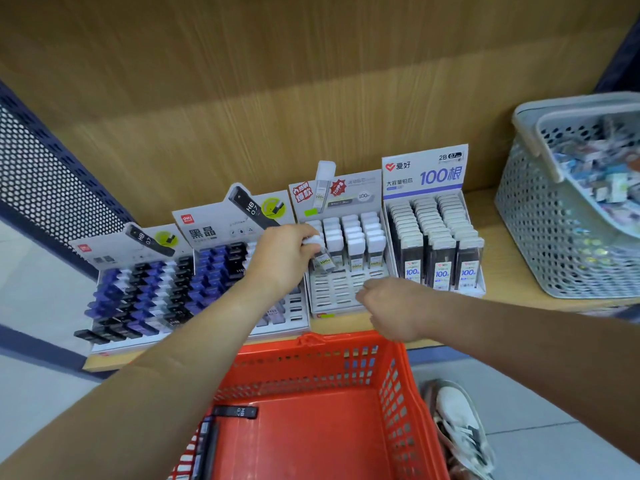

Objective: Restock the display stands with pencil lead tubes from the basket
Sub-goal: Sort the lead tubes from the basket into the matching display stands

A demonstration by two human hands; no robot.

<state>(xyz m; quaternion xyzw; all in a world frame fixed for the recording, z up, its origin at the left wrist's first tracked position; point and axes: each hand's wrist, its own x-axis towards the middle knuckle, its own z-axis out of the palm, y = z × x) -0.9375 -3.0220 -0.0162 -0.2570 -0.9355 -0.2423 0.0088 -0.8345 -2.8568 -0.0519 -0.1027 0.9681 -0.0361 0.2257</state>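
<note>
Several cardboard display stands line the wooden shelf. My left hand (284,254) pinches a white-capped clear lead tube (320,252) at the left column of the white stand (337,296), whose front slots are bare. My right hand (391,311) hovers loosely curled over that stand's front edge, holding nothing I can see. The red basket (391,386) sits below the shelf, with a black HB tube (235,411) and a few more tubes at its left side.
Two stands of black, blue and white tubes (145,292) fill the left. A full stand of 100-count tubes (438,251) sits right of the white one. A grey perforated basket (554,237) of small items is far right. A shoe (460,427) is on the floor.
</note>
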